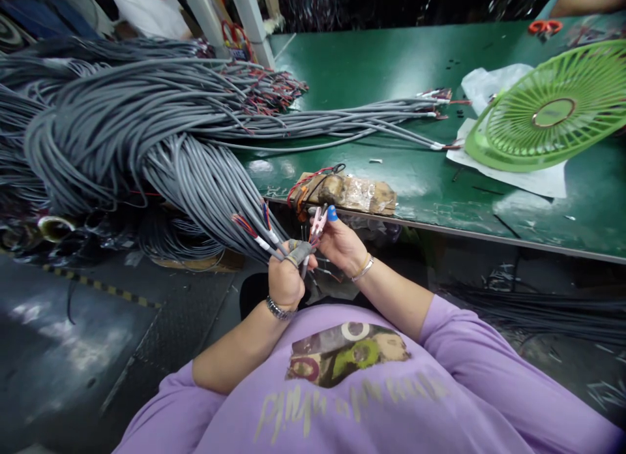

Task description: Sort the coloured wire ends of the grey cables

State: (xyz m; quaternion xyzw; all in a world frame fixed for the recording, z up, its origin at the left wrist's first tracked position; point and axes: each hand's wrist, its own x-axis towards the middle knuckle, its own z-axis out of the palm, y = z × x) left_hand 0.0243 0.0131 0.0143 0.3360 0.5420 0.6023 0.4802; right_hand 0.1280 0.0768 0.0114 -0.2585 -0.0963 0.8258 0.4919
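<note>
My left hand [287, 278] is closed around grey cables [261, 242], whose stripped ends fan out with red and blue wires. Grey wrapping covers one finger of this hand. Close beside it, my right hand [345, 245] pinches a small pinkish-white piece [319, 223] between thumb and finger; its exact kind is too small to make out. Blue tape is wound round a fingertip of the right hand. Thin coloured wires show between the two hands. Just beyond them, a worn wooden block [352, 192] with tape and a red and black cord lies at the table edge.
A thick bundle of grey cables [112, 115] covers the left of the green table [372, 62] and droops over its edge. At right stand a green fan [552, 111], a white plastic bag [493, 82] and red-handled scissors [545, 27]. Other people are partly visible behind.
</note>
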